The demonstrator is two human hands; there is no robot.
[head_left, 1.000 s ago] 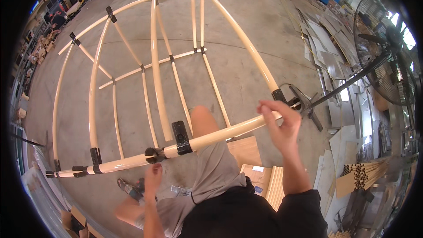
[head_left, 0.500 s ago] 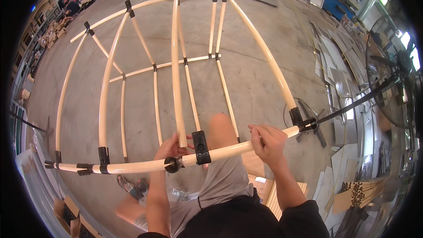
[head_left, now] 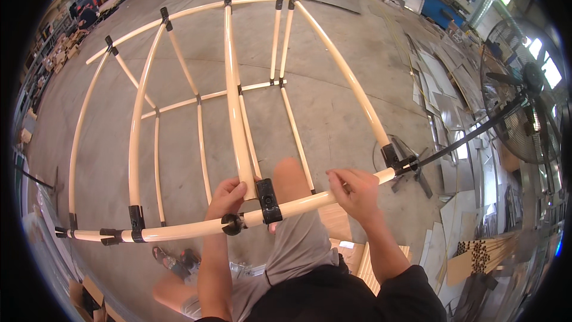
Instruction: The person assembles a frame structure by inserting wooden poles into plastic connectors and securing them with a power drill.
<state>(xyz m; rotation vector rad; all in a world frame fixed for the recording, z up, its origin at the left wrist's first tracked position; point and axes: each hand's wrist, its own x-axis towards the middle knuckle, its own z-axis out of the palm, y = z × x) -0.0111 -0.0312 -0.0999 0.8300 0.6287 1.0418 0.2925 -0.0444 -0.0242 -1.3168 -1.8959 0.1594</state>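
Observation:
My left hand (head_left: 227,198) closes around the near end of a cream crosswise pipe (head_left: 238,125), the thumb lying along it. That end sits just left of an upright black clamp connector (head_left: 269,201), which is fixed around the long near pipe (head_left: 304,204). Whether the end touches the connector I cannot tell. An open-jawed black connector (head_left: 232,224) is on the near pipe beside my left wrist. Farther right, my right hand (head_left: 356,194) is closed over the near pipe with its fingers curled; some fingertips are hidden.
The rack frame (head_left: 179,7) of cream pipes and black joints spreads out before me. At right stand a black fan (head_left: 524,89), metal sheets (head_left: 456,104) and bundled pipes (head_left: 476,256). My knee (head_left: 290,173) is beneath the near pipe. Cardboard (head_left: 333,229) lies below.
My left hand's grip has shifted, with the thumb now on top of the crosswise pipe. The pipe's end has moved right, closer to the upright connector. The whole view has shifted slightly.

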